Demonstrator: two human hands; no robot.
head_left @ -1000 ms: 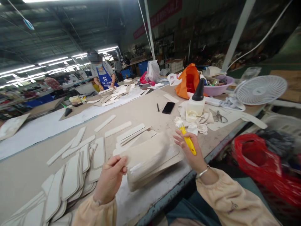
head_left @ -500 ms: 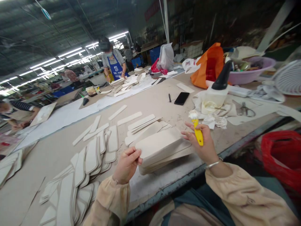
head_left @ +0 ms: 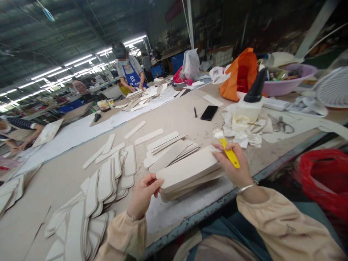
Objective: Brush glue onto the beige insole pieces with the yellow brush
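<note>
My left hand [head_left: 144,194] pinches the left end of a long pale board piece [head_left: 187,168] with rounded corners, which lies on top of a stack of like pieces. In my right hand [head_left: 235,166] is a yellow-handled brush [head_left: 230,154], its bristles tipped up and caked with white paste. The fingertips of that hand also touch the right end of the same top piece. Just behind the stack lies a loose pile of similar strips [head_left: 171,150]. Left of it, many more strips [head_left: 104,181] overlap in rows along the table.
A white paste container [head_left: 246,112] with a black top stands on cloths at the right, near scissors [head_left: 284,125]. A phone [head_left: 209,112], an orange bag [head_left: 236,79] and a purple basin [head_left: 290,79] lie beyond. A red plastic bag [head_left: 323,177] hangs beside the table edge. Co-workers [head_left: 132,74] work opposite.
The top piece now lies flatter along the stack. My right fingers have come down onto its right end, and the brush has tilted to the left.
</note>
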